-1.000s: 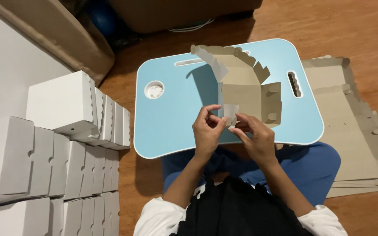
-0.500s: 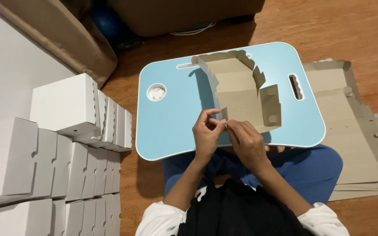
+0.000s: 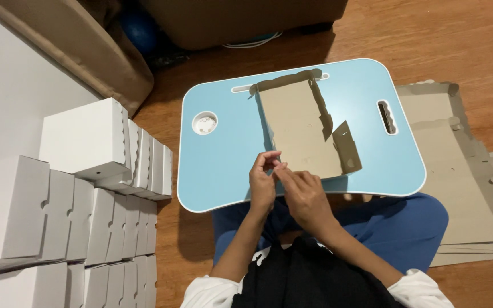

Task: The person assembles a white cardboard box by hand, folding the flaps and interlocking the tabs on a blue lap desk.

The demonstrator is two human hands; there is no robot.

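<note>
**Near-edge flap fold on the brown box blank**

Working a brown cardboard box blank [image 3: 300, 128] on the light-blue lap tray [image 3: 223, 165]. Lying mostly flat across the tray's middle, far end up by the slot at the far edge, near end at the near edge. One side flap [image 3: 346, 147] standing up on the right, toward the handle cutout [image 3: 387, 117].

Left hand [image 3: 262, 182] and right hand [image 3: 304, 194] meeting at the blank's near-left corner, close to the tray's near edge. Fingertips [image 3: 274, 162] pinched together on what looks like a small tab of the card; exact hold hidden by the fingers, so can't tell for sure what each hand clamps. Neither open.

Judgement for doing it well: crease along the scored line, not across it; keep the rest of the blank pressed flat on the tray so it doesn't skate toward the far edge; thumbs on the fold, steady pressure.

Blank extends away from the grip, forward and to the right. Folded white boxes [image 3: 87, 140] stacked off the tray's left; spare flat blanks [image 3: 463, 165] on the floor to the right.
</note>
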